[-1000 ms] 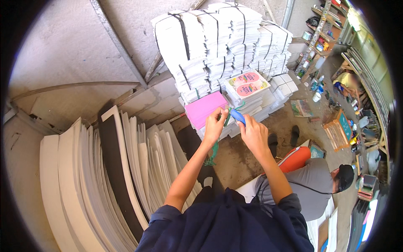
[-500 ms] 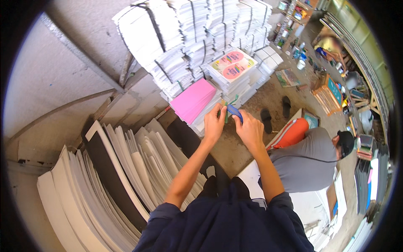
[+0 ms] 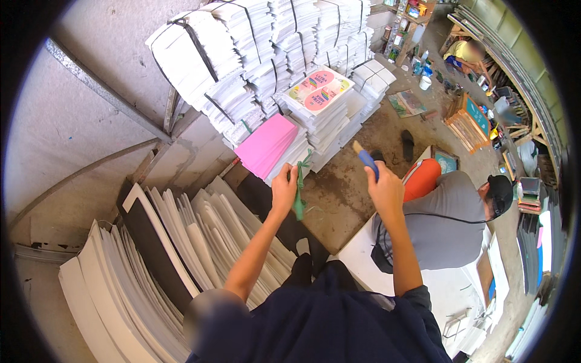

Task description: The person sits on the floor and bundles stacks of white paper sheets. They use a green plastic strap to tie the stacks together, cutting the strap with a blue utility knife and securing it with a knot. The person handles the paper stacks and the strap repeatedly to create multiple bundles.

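My left hand is closed on a green strip, a strap-like piece whose knotted ends hang beside the fingers. Off to the right, my right hand grips a blue-handled tool. Its short tan end points up and left; I cannot make out its kind. The hands are well apart, with brown floor between them. Just beyond my left hand, a pink stack of sheets lies on white paper. Behind it stands a paper stack topped by a printed sheet with pink ovals.
Strapped white paper bundles are piled against the wall. Large boards lean at the left. A person in grey bends close by my right arm, over a white board. Another person sits far right, near wooden frames.
My hands, close together before, have moved apart. The left carries the green strip to the left and nearer; the right has drawn the blue-handled tool away to the right.
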A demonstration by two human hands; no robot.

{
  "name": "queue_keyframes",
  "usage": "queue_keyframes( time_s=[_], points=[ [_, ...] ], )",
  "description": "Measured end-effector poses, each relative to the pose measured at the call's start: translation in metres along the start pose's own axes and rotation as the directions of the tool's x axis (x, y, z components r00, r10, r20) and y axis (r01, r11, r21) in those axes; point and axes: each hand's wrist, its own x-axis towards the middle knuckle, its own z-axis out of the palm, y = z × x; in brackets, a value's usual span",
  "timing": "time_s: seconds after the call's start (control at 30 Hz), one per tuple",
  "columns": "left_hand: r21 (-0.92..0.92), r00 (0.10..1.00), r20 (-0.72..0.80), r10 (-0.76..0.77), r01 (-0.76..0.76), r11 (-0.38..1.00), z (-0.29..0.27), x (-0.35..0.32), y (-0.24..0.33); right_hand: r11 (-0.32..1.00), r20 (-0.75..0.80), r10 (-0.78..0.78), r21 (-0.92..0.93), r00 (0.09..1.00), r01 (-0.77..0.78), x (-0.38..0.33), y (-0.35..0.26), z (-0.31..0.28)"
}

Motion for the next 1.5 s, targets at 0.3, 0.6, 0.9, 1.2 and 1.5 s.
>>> queue_keyframes(
  time_s=[0.3,0.6,0.9,1.2,1.5],
  points=[
    [-0.501,0.971,0.238,-0.009,0.131,0.855,0.036,-0.021,0.029,0.300,0.496,0.015,0.826,0.868,-0.478,-0.016,0.009,0.024],
    [-0.507,0.956,0.245,-0.160,0.267,0.820,0.076,-0.052,0.018,0.153,0.481,0.138,0.853,0.866,-0.499,-0.041,0.012,0.083],
    [-0.526,0.897,0.327,-0.299,0.435,0.730,0.116,-0.054,-0.097,0.119,0.623,0.235,0.743,0.746,-0.658,-0.071,0.053,0.179],
    [-0.628,0.903,0.269,-0.335,0.429,0.650,0.134,-0.021,-0.201,0.344,0.464,0.374,0.735,0.803,-0.584,-0.051,0.076,0.279],
    [0.407,0.767,0.070,-0.638,0.562,0.720,0.135,-0.025,-0.377,0.243,0.640,0.461,0.576,0.615,-0.781,-0.091,0.132,0.396]
  ],
)
